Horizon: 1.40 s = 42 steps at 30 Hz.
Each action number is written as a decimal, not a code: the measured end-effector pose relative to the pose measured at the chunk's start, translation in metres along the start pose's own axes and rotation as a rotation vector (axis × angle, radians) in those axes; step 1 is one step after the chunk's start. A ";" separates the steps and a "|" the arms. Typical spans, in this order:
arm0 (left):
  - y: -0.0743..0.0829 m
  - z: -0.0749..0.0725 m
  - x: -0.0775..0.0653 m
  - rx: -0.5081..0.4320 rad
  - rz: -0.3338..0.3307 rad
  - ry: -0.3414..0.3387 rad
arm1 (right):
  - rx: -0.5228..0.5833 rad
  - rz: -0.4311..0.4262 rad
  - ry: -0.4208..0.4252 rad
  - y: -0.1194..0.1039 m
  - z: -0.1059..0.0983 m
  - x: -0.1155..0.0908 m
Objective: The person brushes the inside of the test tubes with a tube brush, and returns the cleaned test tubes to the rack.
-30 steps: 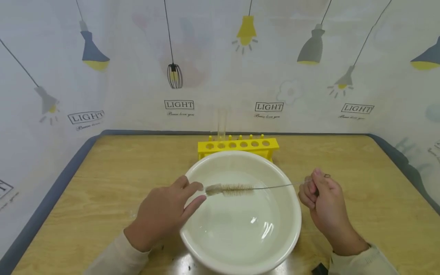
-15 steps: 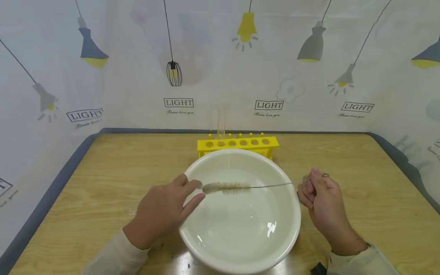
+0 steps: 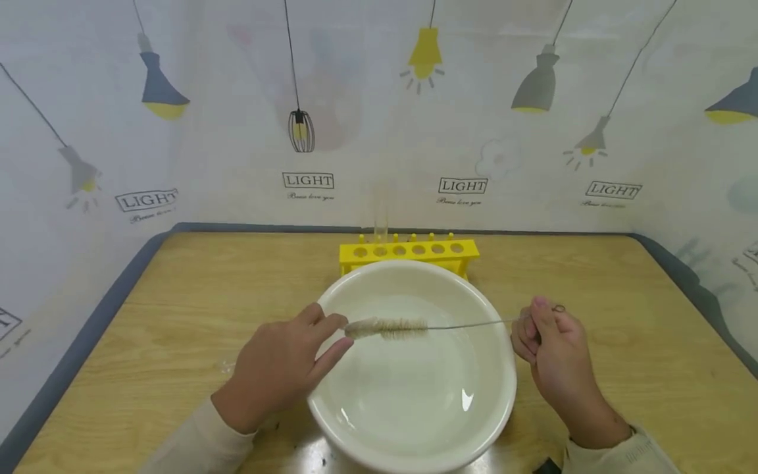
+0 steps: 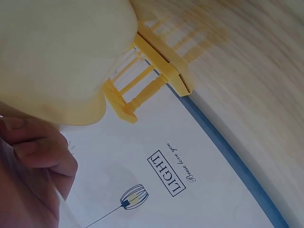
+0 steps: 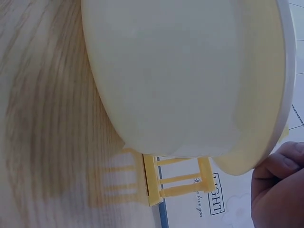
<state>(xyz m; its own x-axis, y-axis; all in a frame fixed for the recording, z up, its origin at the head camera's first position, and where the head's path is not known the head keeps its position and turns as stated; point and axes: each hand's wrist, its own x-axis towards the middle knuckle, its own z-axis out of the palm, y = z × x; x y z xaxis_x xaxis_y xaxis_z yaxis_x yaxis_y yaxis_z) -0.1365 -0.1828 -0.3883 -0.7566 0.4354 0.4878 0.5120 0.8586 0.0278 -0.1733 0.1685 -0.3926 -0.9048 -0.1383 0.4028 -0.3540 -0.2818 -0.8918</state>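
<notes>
One test-tube brush (image 3: 404,328) points leftward from the right hand (image 3: 559,349) pinching its wire (image 3: 468,326), into the clear tube (image 3: 226,367) the left hand (image 3: 281,355) grips.

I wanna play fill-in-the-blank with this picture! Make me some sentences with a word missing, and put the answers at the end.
1. The right hand grips the wire handle of a bristly ____.
2. Behind the white bowl, the rack is coloured ____.
3. The rack's top has ____ round holes.
4. The boxed word printed on the wall covering reads ____.

Missing words: brush; yellow; six; LIGHT.
</notes>
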 end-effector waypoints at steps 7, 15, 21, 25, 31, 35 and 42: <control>0.000 -0.001 0.000 0.010 0.000 -0.005 | 0.002 -0.048 -0.034 0.000 0.002 0.000; 0.000 -0.001 0.001 0.001 -0.010 -0.035 | -0.003 -0.038 -0.029 -0.002 0.004 -0.002; 0.001 -0.002 0.002 0.010 0.002 0.003 | 0.001 -0.042 -0.026 -0.001 0.004 -0.001; 0.001 -0.003 0.004 0.029 0.048 0.075 | 0.003 -0.032 -0.032 -0.002 0.003 -0.001; 0.003 -0.005 0.009 0.047 0.110 0.174 | 0.005 0.018 -0.010 -0.004 0.003 0.000; 0.007 -0.006 0.016 0.039 0.113 0.157 | 0.009 0.055 0.017 -0.004 0.003 0.000; 0.015 -0.004 0.022 0.018 0.109 0.133 | 0.009 0.068 0.033 -0.005 0.003 0.001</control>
<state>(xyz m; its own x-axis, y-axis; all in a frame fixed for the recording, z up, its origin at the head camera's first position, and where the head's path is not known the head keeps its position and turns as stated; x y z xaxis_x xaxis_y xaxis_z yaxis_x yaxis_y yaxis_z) -0.1439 -0.1614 -0.3739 -0.6360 0.4876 0.5981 0.5796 0.8135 -0.0470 -0.1717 0.1664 -0.3874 -0.9342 -0.1259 0.3338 -0.2890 -0.2817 -0.9149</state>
